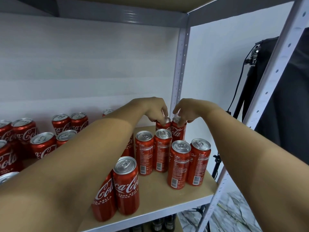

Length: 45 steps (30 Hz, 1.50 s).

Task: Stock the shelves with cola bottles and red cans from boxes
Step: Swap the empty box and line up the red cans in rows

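Now both arms reach deep into the shelf [155, 195], where the left hand [156, 109] curls its fingertips over the top of one rear can [163, 125] and the right hand [184, 110] grips the rim of the can beside it [178, 131], the two standing upright and touching at the back right corner. More red cans stand upright nearer the front [181, 164] and to the left [25, 129]. Dark bottle tops [163, 223] show on the shelf below.

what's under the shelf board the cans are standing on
Below the shelf board, dark bottle tops show on a lower level. The board hides most of that level, so their number and labels cannot be made out.
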Tool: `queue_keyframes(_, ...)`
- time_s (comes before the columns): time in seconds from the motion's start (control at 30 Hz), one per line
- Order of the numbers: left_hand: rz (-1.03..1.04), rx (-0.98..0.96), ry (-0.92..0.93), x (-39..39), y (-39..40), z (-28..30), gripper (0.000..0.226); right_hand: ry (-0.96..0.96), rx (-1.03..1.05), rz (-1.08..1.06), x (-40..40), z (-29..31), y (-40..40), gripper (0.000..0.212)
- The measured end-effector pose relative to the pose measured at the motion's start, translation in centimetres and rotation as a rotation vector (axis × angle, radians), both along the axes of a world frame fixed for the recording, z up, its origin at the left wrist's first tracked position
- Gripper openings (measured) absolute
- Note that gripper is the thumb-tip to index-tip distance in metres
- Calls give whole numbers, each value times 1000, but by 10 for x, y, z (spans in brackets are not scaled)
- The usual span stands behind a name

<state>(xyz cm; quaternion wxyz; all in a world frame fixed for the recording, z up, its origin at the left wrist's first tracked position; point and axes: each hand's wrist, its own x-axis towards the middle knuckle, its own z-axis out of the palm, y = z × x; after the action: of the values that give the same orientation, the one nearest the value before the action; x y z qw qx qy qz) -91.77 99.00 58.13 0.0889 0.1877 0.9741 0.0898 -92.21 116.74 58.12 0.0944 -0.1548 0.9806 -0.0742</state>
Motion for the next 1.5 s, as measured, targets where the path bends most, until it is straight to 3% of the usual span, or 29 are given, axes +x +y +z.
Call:
queue_keyframes(0.17,115,15,58,-1,5,-7,62,-5,0,-67,-3,-2,0,61)
queue_keyframes(0.33,35,-47,71,-3,5,-3,50,-1,10,-41,-11,-2,3,53)
queue_keyframes(0.57,11,-19,35,-5,0,-2,69,23,58,27,-11,-3,-1,67)
queue_keyframes(0.77,75,-33,53,-6,2,-10,55,-31,-42,-69,-12,-9,3,61)
queue_keyframes(0.9,-10,-18,32,-5,-2,-5,65,6,9,28,-11,-7,3,54)
queue_keyframes(1.07,83,2,7,-7,-3,-8,75,14,-77,10,-7,-7,-1,73)
queue_keyframes(1.27,65,11,32,-11,-3,-12,48,-12,-97,-33,-11,-10,0,56)
queue_keyframes(1.5,60,77,-22,-14,-8,-14,69,-30,-121,-5,-11,-8,0,80)
